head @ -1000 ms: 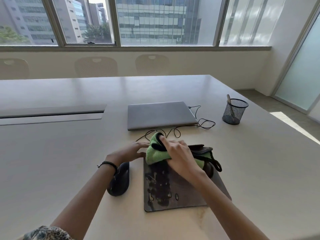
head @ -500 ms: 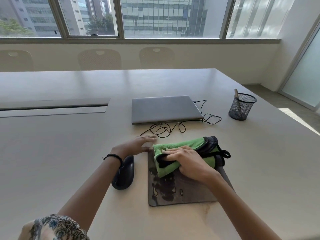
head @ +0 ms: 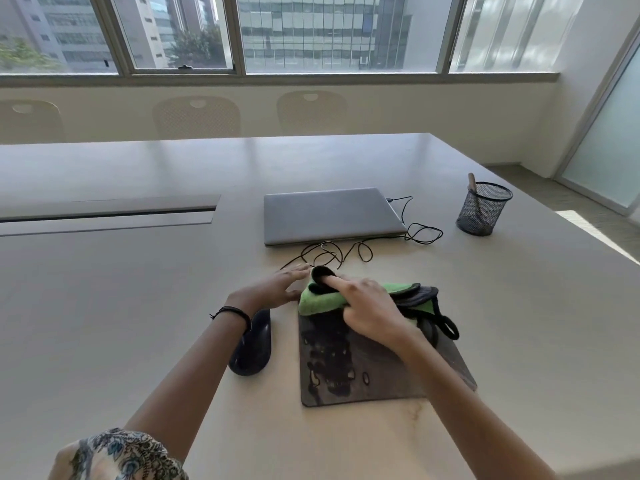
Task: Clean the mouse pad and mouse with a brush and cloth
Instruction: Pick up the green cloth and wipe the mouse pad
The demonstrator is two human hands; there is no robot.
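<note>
We see the right hand on top of a folded green-and-black cloth, its index finger stretched out onto a black fold and the other fingers curled over the bundle, holding it down. The cloth lies across the far end of the dark mouse pad, which sits flat on the pale table and carries dark, wet-looking blotches on its left half. Our left hand is spread flat with straight fingers at the pad's far left corner, just beside the cloth; we cannot tell whether it touches the cloth. A black band circles that wrist. The black mouse rests on the table just left of the pad, partly under the left forearm. Farther off lie a closed grey laptop and a looped black cable. To the right stands a mesh pen cup with a pale handle poking out.
</note>
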